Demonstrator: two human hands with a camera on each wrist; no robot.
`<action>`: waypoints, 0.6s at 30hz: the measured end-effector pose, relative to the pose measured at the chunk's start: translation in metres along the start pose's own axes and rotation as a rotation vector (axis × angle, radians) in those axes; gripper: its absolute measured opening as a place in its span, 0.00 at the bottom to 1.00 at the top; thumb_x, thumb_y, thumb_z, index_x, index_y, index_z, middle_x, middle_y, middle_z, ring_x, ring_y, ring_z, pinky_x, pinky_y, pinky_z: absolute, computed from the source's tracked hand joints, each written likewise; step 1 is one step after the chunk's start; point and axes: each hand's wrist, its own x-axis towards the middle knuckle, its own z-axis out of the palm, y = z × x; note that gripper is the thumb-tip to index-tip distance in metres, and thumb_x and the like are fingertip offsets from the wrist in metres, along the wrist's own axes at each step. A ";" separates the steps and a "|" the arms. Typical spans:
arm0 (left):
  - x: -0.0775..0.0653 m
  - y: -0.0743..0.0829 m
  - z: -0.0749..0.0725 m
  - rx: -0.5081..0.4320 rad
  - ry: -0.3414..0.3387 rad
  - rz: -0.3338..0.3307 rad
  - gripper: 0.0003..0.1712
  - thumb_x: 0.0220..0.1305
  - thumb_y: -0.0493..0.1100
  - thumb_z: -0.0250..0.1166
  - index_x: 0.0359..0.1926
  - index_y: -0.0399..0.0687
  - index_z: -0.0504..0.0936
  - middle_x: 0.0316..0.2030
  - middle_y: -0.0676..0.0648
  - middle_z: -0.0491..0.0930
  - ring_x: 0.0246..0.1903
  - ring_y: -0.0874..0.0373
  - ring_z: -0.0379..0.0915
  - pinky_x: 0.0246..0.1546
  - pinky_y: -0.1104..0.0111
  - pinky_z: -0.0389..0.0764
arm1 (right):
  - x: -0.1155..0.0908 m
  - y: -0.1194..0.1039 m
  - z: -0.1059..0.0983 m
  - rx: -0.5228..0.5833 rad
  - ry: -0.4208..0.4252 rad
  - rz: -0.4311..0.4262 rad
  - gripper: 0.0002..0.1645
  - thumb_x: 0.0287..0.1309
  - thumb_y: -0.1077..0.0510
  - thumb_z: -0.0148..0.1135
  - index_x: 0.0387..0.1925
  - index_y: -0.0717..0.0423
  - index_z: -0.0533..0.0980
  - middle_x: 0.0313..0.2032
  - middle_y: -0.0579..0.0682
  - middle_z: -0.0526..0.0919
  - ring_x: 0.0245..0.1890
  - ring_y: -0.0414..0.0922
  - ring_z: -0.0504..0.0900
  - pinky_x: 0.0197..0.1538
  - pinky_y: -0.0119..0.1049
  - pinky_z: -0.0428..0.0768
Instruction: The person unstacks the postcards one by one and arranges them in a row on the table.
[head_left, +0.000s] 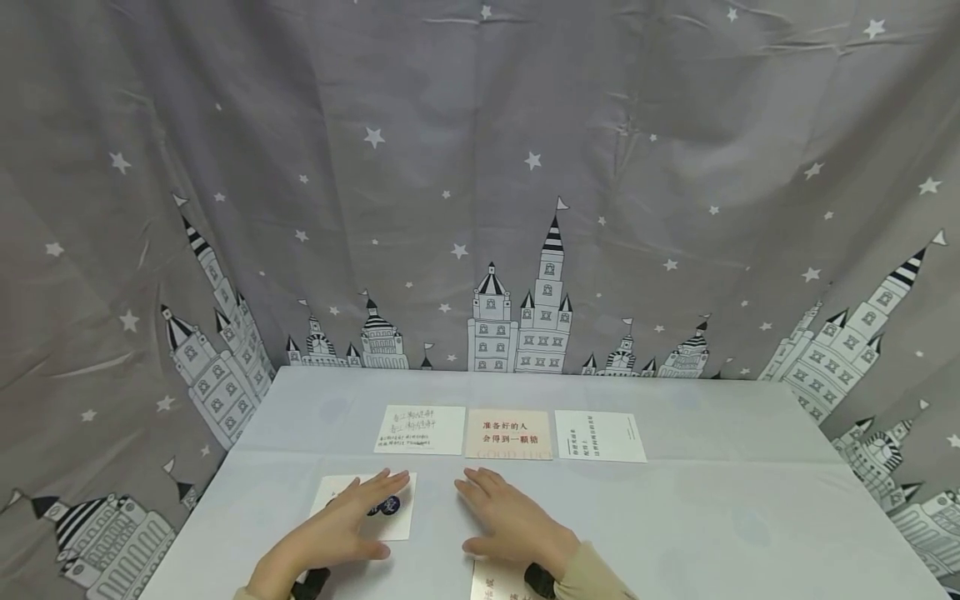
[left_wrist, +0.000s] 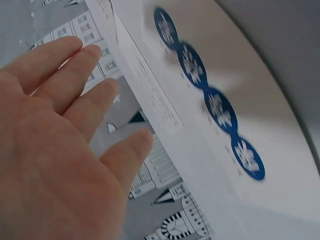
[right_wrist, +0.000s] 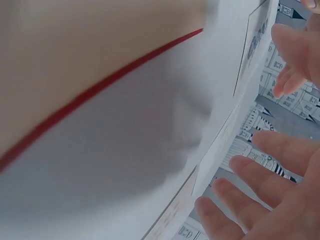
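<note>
My left hand is held with its fingers extended over a white card bearing a chain of dark blue ovals, which it partly covers. In the left wrist view that hand has nothing in its grasp, and the blue ovals on the card show clearly. To the right, my right hand is spread above a cream card with reddish writing, cut off by the lower frame edge. Fingers of the right hand are apart and hold nothing in the right wrist view.
Three cards lie in a row farther back: a white one with handwriting, a cream one with red print and a white one with vertical print. Behind the white table hangs a grey curtain with castles and stars.
</note>
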 end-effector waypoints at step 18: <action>0.007 0.024 0.028 0.097 0.020 0.145 0.49 0.43 0.48 0.74 0.68 0.40 0.66 0.66 0.44 0.66 0.67 0.43 0.56 0.63 0.41 0.53 | -0.054 0.027 -0.009 0.079 0.072 0.086 0.45 0.53 0.44 0.67 0.68 0.59 0.63 0.68 0.57 0.62 0.67 0.56 0.60 0.65 0.52 0.63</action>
